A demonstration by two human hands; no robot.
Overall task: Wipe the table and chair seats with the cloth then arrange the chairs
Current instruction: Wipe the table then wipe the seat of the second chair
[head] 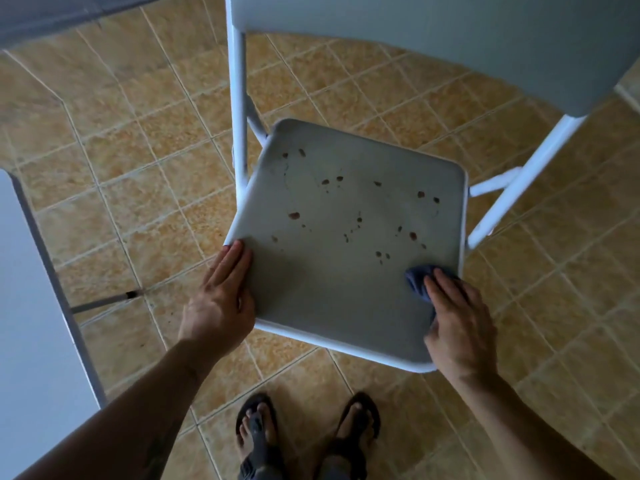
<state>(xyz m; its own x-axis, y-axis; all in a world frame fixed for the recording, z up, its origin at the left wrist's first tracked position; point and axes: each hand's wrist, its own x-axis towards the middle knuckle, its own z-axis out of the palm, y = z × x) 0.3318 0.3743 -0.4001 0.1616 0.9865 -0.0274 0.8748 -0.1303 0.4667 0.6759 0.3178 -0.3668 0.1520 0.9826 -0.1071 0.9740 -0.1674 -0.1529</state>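
Note:
A grey folding chair stands in front of me, its seat speckled with several brown spots. My left hand rests flat on the seat's left edge with straight fingers. My right hand presses a bunched blue cloth onto the seat's near right corner; most of the cloth is hidden under the hand. The chair's backrest fills the top of the view, on white metal legs.
The white table with a dark rim runs along the left edge, and one of its braces reaches the tan tiled floor. My feet in dark sandals stand just below the chair's front edge.

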